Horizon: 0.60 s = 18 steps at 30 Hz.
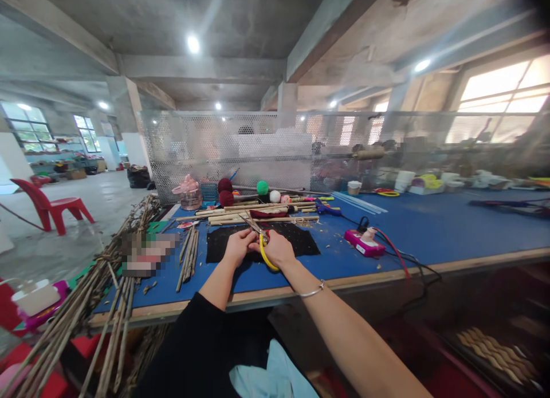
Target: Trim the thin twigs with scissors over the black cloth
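My right hand grips scissors with yellow handles. Their blades point away and to the left, and look parted. Close beside it, my left hand is closed, its fingertips near the scissors. Whatever sits between those fingertips is too small to make out. Both hands are over a black cloth on the blue tabletop. Just beyond the cloth lie several pale wooden sticks and a dark red thing. Short cut sticks lie to the left of the cloth.
A bundle of long dry stems overhangs the table's left end. Yarn balls, including a green one, stand near the perforated metal screen. A blue-handled tool and a magenta power strip with cables lie to the right.
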Each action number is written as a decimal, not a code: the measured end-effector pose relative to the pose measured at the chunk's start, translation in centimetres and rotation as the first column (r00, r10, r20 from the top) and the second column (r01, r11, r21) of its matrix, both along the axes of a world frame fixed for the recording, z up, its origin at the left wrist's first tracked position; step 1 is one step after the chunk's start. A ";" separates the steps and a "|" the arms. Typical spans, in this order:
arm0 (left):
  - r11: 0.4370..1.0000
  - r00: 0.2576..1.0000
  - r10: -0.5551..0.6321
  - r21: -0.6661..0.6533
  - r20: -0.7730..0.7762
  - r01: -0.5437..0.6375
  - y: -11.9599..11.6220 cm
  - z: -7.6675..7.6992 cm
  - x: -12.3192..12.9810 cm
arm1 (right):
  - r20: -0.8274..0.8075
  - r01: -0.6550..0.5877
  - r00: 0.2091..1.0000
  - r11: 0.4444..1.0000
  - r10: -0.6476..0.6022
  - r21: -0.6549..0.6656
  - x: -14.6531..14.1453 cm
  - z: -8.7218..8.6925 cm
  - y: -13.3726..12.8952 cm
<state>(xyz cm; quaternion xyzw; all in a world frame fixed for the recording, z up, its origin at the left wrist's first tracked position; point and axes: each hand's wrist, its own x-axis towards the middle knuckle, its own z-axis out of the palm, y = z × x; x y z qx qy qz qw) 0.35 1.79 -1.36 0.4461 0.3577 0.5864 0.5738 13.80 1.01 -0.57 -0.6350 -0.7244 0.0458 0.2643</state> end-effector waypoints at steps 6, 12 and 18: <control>1.000 0.999 0.004 0.003 0.032 -0.004 0.1 0.0 0.0 | 0.013 0.033 0.999 0.999 -0.033 -0.022 -0.2 0.0 0.0; 1.000 0.999 0.023 -0.007 0.039 -0.022 0.4 -0.3 0.0 | 0.011 0.036 0.999 0.999 -0.036 -0.017 -0.1 -0.4 0.3; 0.995 0.997 0.069 -0.066 0.016 -0.068 0.4 0.0 0.0 | 0.022 0.032 0.999 0.999 -0.032 0.022 0.0 -0.5 0.2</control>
